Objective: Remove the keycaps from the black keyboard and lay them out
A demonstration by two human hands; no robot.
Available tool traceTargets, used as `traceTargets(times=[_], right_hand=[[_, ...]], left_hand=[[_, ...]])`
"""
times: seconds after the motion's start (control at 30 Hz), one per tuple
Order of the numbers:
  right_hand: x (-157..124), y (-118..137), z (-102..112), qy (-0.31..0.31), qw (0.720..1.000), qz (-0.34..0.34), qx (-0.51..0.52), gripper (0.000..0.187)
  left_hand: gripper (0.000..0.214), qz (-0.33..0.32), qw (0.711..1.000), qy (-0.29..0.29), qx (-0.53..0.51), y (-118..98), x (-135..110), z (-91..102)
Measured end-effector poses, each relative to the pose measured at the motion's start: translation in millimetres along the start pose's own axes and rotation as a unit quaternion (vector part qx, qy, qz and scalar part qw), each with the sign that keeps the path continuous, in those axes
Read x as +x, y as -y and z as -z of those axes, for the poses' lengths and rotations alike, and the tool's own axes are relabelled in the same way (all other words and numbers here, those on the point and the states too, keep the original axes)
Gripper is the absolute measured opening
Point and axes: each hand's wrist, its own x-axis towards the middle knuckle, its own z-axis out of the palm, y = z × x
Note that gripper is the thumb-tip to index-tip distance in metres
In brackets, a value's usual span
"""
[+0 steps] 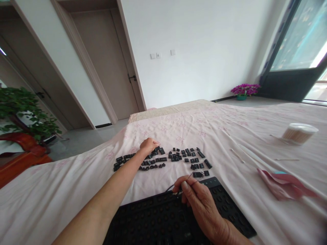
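A black keyboard [153,217] with its keycaps removed lies at the near edge of a pink flowered cloth. Several loose black keycaps [178,157] are spread on the cloth beyond it. My left hand [149,145] is stretched out over the left part of the keycaps, fingers curled down onto them; what it grips is hidden. My right hand [198,200] rests above the keyboard's upper right part and pinches a thin wire keycap puller [190,177], whose loop points toward the keycaps.
A round clear tub of cotton swabs [298,133] stands at the right, with loose swabs [237,156] on the cloth. A pink crumpled cloth [283,185] lies to the right of the keyboard. A potted plant [22,112] stands left, and purple flowers [245,90] far back.
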Motion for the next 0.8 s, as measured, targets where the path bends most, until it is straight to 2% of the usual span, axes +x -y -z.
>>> traceTargets(times=[0.1, 0.2, 0.27, 0.33, 0.37, 0.47, 0.53, 0.67, 0.8], right_hand=[[-1, 1, 0, -0.003, 1.000, 0.004, -0.003, 0.034], [-3, 1, -1, -0.012, 1.000, 0.014, 0.000, 0.030], [-6, 0, -2, -0.016, 1.000, 0.018, -0.003, 0.029], [-8, 0, -2, -0.012, 0.999, 0.026, -0.015, 0.030], [-8, 0, -2, -0.007, 0.999, 0.034, -0.025, 0.031], [-7, 4, -3, 0.018, 0.996, 0.071, -0.056, 0.032], [-6, 11, -9, 0.038, 0.993, 0.089, -0.061, 0.030], [-6, 33, -38, 0.078, 0.993, 0.061, -0.068, 0.027], [-16, 53, -90, 0.159, 0.984, 0.037, -0.076, 0.027]], left_hand=[[0.030, -0.006, 1.000, -0.007, -0.003, 1, -17, 10.6], [0.031, -0.014, 0.999, -0.016, -0.027, 14, -54, 26.0], [0.030, -0.036, 0.998, -0.022, -0.055, 30, -90, 38.2], [0.032, -0.119, 0.986, -0.045, -0.105, 52, -133, 50.2], [0.032, -0.134, 0.981, -0.054, -0.129, 64, -155, 55.4], [0.030, -0.116, 0.977, -0.084, -0.160, 102, -219, 65.2], [0.029, -0.081, 0.978, -0.100, -0.167, 125, -252, 66.2], [0.025, -0.043, 0.970, -0.126, -0.203, 154, -293, 59.1], [0.023, -0.032, 0.951, -0.154, -0.268, 165, -312, 50.0]])
